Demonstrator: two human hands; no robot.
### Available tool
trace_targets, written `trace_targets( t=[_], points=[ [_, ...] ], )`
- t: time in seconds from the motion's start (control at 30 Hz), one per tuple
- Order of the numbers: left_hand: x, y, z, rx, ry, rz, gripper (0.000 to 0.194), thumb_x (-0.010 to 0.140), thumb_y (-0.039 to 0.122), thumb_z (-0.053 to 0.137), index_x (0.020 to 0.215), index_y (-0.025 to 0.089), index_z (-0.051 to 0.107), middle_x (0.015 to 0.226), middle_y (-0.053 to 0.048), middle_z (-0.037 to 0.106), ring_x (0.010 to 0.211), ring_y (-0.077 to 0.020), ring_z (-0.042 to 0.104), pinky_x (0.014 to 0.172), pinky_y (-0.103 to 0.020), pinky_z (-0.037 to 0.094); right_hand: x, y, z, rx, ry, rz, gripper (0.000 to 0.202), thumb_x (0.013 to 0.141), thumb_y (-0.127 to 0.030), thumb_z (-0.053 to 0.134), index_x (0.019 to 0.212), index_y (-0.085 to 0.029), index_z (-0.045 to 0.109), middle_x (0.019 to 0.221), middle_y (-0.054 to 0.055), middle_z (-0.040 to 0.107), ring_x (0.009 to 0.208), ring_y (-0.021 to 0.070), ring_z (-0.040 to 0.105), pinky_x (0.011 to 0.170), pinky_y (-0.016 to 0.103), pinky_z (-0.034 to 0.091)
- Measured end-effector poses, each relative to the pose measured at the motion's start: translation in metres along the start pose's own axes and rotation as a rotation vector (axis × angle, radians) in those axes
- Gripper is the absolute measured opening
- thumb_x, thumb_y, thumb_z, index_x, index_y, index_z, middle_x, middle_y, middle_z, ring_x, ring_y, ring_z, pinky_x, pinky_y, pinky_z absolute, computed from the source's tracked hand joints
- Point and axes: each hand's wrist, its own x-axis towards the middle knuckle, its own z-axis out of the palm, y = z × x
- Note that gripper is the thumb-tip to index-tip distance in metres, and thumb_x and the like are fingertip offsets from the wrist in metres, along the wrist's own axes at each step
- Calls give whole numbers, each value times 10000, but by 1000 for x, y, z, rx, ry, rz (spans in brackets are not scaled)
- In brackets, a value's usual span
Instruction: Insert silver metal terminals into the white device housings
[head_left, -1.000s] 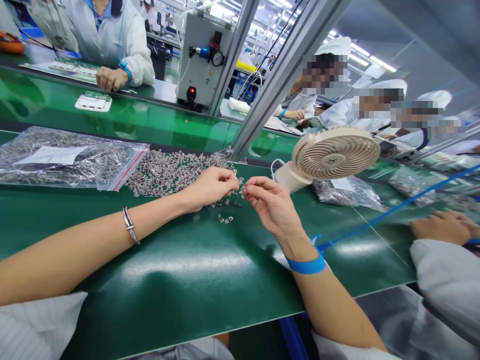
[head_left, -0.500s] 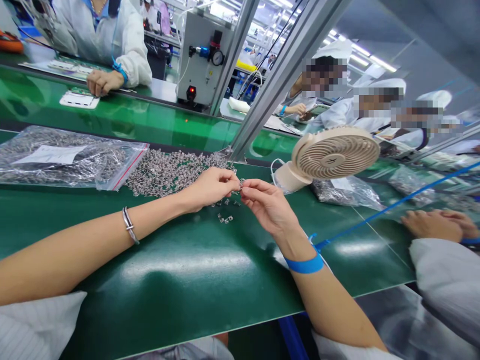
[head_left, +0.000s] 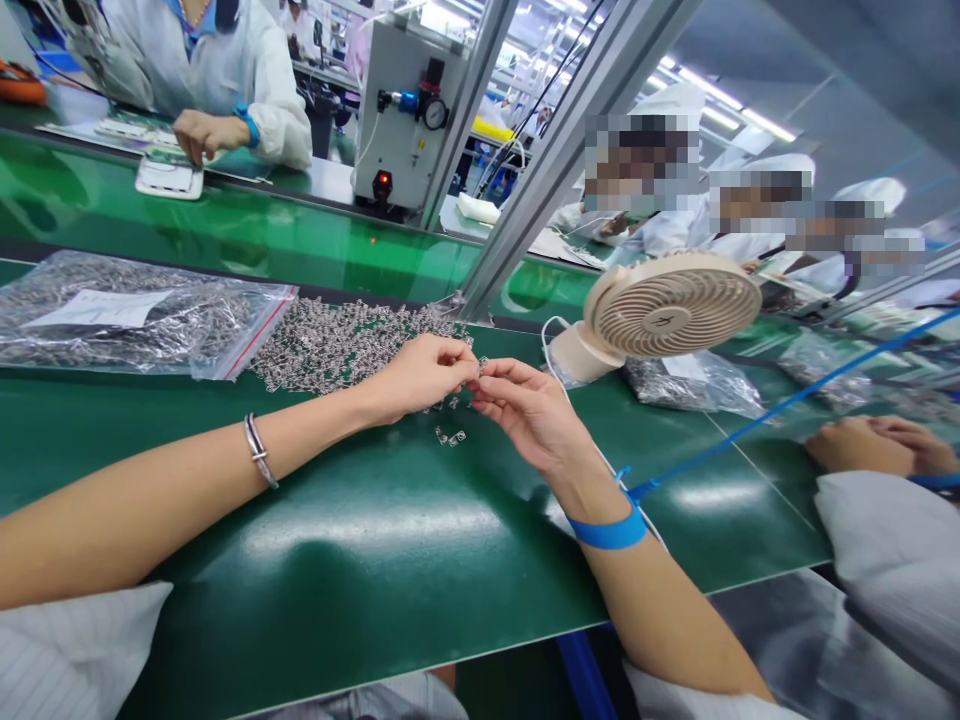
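My left hand (head_left: 420, 380) is closed in a pinch, thumb against forefinger, right at the front of a pile of small shiny metal parts (head_left: 330, 345). Facing it, my right hand (head_left: 534, 415) also pinches, and the fingertips of both hands meet. A bit of a small metal part (head_left: 483, 362) shows between them; the fingers cover most of it. Several loose metal parts (head_left: 451, 437) lie on the green table just below the hands. A blue wrist strap (head_left: 611, 530) with a cord circles my right wrist.
A clear zip bag (head_left: 135, 320) full of metal parts lies at the left. A beige fan (head_left: 667, 310) stands right of my hands, before another bag (head_left: 694, 385). A metal post (head_left: 555, 150) rises behind. Co-workers' hands (head_left: 870, 445) rest at the right.
My right hand's fingertips have shifted slightly left, closer against my left hand's. My left hand stays in place. Across the line, a co-worker's hand and the white panel have moved slightly right.
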Motion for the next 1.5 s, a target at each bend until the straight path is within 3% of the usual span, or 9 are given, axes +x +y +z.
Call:
trace_targets(
  t=[0.2,0.53,0.8,1.17,1.5],
  points=[
    [-1,1,-1,50,34,-8,151,731,193,481,606,140,545,552,34,460,555,-76,377,548,-241,280,2,-1,-2,5,50,-45,165,488,-198,784,589,-186,654,641,-33,599,635,72,549,587,193,457],
    [0,0,-3,97,49,19,175,717,202,471,554,147,502,552,35,442,561,-79,362,554,-252,268,1,0,-4,-60,-37,-23,114,520,-203,753,599,-191,672,627,-29,590,601,70,515,587,214,440],
    [0,-2,-1,71,3,46,178,735,234,479,596,138,534,586,27,460,597,-83,398,580,-244,301,-1,-1,0,-18,-28,74,269,480,-256,819,706,-203,684,682,-13,667,628,92,579,633,239,476],
    [0,-1,-2,112,38,29,168,726,242,468,609,148,543,565,28,451,569,-85,374,554,-247,276,1,-3,-3,-31,51,-44,169,492,-220,789,587,-199,652,663,-19,618,683,107,572,641,243,478],
    [-1,2,-2,89,-1,33,166,720,235,477,586,146,516,561,35,433,574,-78,374,562,-238,282,-1,-4,-3,-55,-31,-1,221,473,-263,824,628,-206,678,612,-26,622,611,88,561,606,228,465]
  ],
)
